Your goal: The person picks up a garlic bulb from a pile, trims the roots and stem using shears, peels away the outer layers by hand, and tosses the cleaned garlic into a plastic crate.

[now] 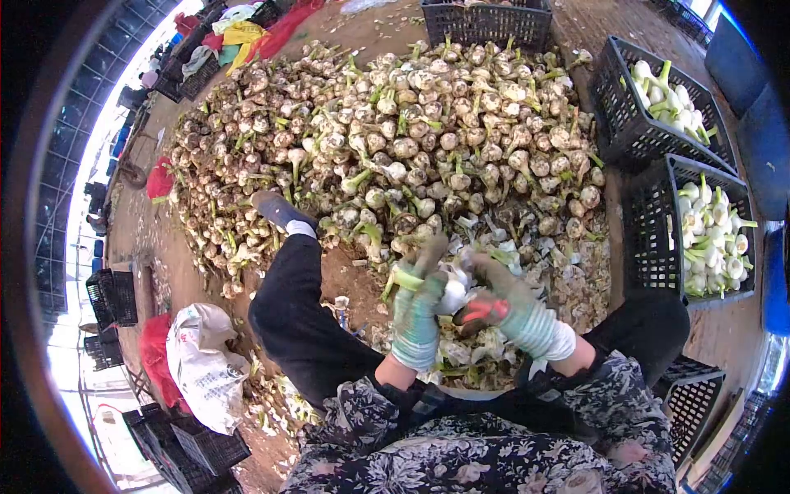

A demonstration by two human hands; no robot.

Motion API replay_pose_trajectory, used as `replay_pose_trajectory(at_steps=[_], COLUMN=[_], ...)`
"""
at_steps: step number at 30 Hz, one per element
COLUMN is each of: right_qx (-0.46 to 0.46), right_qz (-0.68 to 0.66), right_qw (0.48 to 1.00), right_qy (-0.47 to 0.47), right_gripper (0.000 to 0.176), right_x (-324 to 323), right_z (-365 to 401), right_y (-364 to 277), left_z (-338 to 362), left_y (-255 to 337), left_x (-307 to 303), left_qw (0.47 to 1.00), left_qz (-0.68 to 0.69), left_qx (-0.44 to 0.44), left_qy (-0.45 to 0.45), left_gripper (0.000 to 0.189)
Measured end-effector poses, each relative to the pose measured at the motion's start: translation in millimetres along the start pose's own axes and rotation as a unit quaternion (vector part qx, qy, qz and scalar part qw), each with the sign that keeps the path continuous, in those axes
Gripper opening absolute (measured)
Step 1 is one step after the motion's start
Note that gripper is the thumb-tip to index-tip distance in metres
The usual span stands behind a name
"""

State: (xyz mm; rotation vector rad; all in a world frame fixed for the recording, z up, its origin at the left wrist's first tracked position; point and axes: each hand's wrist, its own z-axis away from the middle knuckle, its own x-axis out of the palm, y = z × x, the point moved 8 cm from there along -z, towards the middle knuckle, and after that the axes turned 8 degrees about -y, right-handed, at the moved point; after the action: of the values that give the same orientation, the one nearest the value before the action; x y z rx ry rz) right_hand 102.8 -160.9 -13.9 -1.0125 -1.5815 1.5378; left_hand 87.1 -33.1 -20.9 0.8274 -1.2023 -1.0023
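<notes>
My left hand (418,309), in a pale green work glove, is closed around a fresh garlic bulb (454,293). The bulb is white and peeled, and its green stem pokes out on the left side of the hand. My right hand (512,306), gloved too, is at the bulb's right side, fingers curled and slightly blurred. It grips a small tool with a red handle (485,310); its working end is hidden. Beneath both hands lie loose garlic skins (469,350). Just ahead rises a big heap of dirty garlic bulbs (403,148) with short stems.
At the right, two black crates (650,239) (621,123) hold cleaned white bulbs. Another black crate (490,25) stands behind the heap. On the left are a white sack (206,362), a red mesh bag (156,354) and black crates (206,445). My left foot (278,209) rests against the heap.
</notes>
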Motion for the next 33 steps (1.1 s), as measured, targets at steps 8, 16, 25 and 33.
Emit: replay_pose_trajectory(at_steps=[8, 16, 25, 33], right_qx=[0.236, -0.047, 0.178, -0.07], right_qz=[0.172, 0.132, 0.275, -0.519], right_qw=[0.935, 0.982, 0.932, 0.838], right_qy=[-0.203, -0.129, -0.154, 0.154], right_gripper=[0.038, 0.054, 0.071, 0.059], right_x=[-17.7, 19.4, 8.4, -93.8], right_z=[3.2, -9.2, 12.8, 36.9], right_y=[53.1, -30.7, 13.6, -17.1], left_z=[-4.4, -1.4, -10.4, 3.9], left_y=[-3.6, -26.2, -34.1, -49.7], left_x=[-7.3, -2.1, -28.2, -16.1], left_qw=[0.954, 0.899, 0.92, 0.99], left_qz=[0.294, 0.398, 0.377, 0.121], left_qx=[-0.051, -0.089, -0.089, -0.067], left_qy=[-0.017, -0.161, 0.061, 0.005], left_gripper=[0.058, 0.056, 0.035, 0.046])
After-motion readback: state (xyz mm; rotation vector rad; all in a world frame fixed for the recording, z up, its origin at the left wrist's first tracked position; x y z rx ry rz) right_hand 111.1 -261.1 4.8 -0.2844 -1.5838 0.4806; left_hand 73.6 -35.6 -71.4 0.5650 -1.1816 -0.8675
